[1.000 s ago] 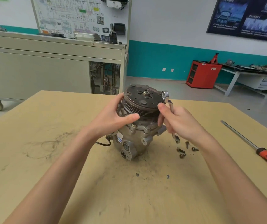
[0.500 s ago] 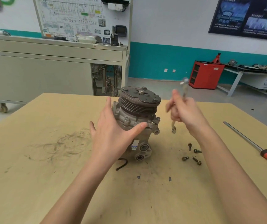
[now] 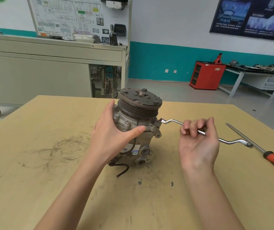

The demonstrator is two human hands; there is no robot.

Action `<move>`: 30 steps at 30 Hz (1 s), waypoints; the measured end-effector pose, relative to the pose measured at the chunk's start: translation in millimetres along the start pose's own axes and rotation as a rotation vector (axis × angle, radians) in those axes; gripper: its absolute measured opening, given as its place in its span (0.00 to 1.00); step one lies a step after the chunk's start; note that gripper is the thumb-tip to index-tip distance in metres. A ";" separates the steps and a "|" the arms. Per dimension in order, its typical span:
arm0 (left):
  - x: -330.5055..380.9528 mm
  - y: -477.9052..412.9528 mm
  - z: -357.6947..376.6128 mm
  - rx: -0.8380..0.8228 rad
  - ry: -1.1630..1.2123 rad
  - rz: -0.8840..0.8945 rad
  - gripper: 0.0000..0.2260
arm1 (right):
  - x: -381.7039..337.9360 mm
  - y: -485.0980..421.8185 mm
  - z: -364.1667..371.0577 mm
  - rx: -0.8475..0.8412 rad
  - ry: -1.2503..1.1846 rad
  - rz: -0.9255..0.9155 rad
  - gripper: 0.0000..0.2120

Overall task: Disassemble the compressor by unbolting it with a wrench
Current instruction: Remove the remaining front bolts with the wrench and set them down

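The grey compressor (image 3: 138,110) stands upright on the wooden table (image 3: 50,180), its dark grooved pulley on top. My left hand (image 3: 109,135) presses flat against its left side, with the thumb stretched across the front of the housing. My right hand (image 3: 199,143) is palm up, fingers curled round the shaft of a silver offset ring wrench (image 3: 172,121). The wrench's left ring end sits on a bolt at the right flange of the compressor. Its other end points right, toward the screwdriver.
A long screwdriver (image 3: 272,158) with a red and black handle lies near the table's right edge. A short black wire (image 3: 123,171) trails from the compressor's base. Beyond the table stand a beige wheeled cabinet (image 3: 33,72) and a red cabinet (image 3: 206,75).
My right hand has dropped from upright beside the pulley and turned palm up, laying the wrench level with its ring on the right flange bolt. The loose bolts are now hidden behind that hand.
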State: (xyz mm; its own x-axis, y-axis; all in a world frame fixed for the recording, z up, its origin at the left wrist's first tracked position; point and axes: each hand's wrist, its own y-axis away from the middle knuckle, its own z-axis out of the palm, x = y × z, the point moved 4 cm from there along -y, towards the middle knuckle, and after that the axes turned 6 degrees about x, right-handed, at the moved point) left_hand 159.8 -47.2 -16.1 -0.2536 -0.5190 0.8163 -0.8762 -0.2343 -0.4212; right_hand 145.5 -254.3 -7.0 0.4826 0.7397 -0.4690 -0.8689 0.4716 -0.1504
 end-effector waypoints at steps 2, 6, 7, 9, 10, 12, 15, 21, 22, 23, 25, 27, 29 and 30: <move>-0.8 -1.0 1.2 0.000 -0.013 0.002 0.56 | 1.4 1.6 1.8 -0.021 0.023 -0.013 0.26; -2.1 -0.1 2.8 0.018 -0.020 0.006 0.54 | 9.2 10.2 5.1 -0.079 0.126 -0.080 0.25; -1.9 0.4 2.8 0.028 -0.015 0.008 0.53 | 11.6 14.2 5.5 -0.092 0.174 -0.118 0.24; -1.1 0.9 3.2 0.043 -0.010 0.008 0.49 | 13.3 20.0 6.8 -0.089 0.229 -0.183 0.24; -0.6 0.8 3.4 0.049 -0.011 0.007 0.48 | 12.8 20.6 7.3 -0.068 0.236 -0.198 0.23; 0.7 0.8 3.7 0.058 -0.004 0.009 0.45 | 12.4 18.8 7.1 -0.027 0.237 -0.211 0.22; 2.7 2.2 3.8 0.076 0.015 0.029 0.39 | 15.3 19.8 4.4 -0.040 0.247 -0.234 0.22; 3.4 2.2 4.2 0.111 0.013 0.055 0.32 | 20.4 -38.6 -4.9 -0.026 0.003 0.203 0.26; 3.3 2.3 4.5 0.114 0.008 0.059 0.32 | 27.8 -54.1 -4.7 -0.006 -0.059 0.346 0.25; 3.2 2.3 5.0 0.115 0.002 0.062 0.32 | 38.0 -65.9 -1.1 -0.007 -0.135 0.502 0.25; 2.8 2.5 5.3 0.120 -0.009 0.065 0.34 | 64.2 -79.3 10.5 -0.031 -0.248 0.787 0.24; 2.6 2.5 4.8 0.129 -0.023 0.068 0.34 | 84.8 -86.0 22.9 -0.097 -0.198 0.924 0.22; 2.6 2.9 4.2 0.131 -0.034 0.071 0.35 | 89.9 -94.9 29.2 -0.161 0.078 0.874 0.22; 2.8 3.0 4.2 0.130 -0.036 0.071 0.34 | 85.9 -98.5 34.0 -0.207 0.165 0.850 0.21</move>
State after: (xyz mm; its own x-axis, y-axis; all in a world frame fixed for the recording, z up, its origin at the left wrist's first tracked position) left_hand 158.2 -52.8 -16.8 -0.2962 -0.5665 0.7690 -0.7955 -0.2993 -0.5269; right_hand 276.3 -220.9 -3.0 -0.3424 0.7139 -0.6109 -0.9363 -0.3130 0.1591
